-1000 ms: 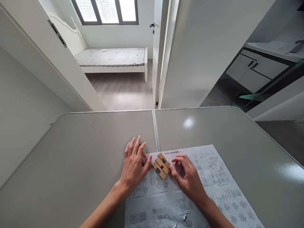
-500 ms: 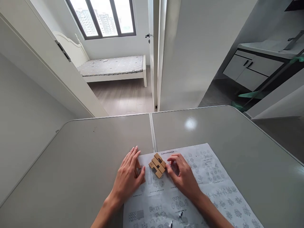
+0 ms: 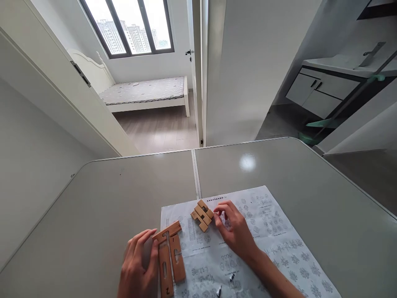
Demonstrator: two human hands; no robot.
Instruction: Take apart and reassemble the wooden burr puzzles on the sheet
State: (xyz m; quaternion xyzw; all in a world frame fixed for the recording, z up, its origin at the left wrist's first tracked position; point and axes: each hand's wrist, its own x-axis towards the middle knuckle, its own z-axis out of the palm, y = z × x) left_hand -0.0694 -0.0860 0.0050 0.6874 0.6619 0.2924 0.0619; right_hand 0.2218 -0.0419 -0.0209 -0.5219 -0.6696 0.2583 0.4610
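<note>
My left hand (image 3: pixel 138 263) is at the lower left, fingers loosely curved and thumb apart. Its fingertips are at the left end of a slotted reddish-brown wooden strip (image 3: pixel 171 230). Below that strip lie two more slotted wooden strips, one marked 2 (image 3: pixel 165 267) and a shorter one (image 3: pixel 178 260) to its right. A small cluster of interlocking light wooden puzzle blocks (image 3: pixel 202 215) rests near the top of a printed sheet (image 3: pixel 214 252). My right hand (image 3: pixel 234 227) is beside the cluster, thumb and index bent with a gap between them; the fingertips are at its right edge.
Two small shiny metal pieces (image 3: pixel 232 277) lie on the sheet near the bottom. The grey table (image 3: pixel 124 198) has a light seam (image 3: pixel 195 174) down its middle. Beyond its far edge are a doorway with a bed (image 3: pixel 145 91), and a sink cabinet (image 3: pixel 322 89) at the right.
My left hand has moved down and left, uncovering the slotted wooden strips, which now lie lower left. My right hand stays beside the block cluster. The view has shifted slightly.
</note>
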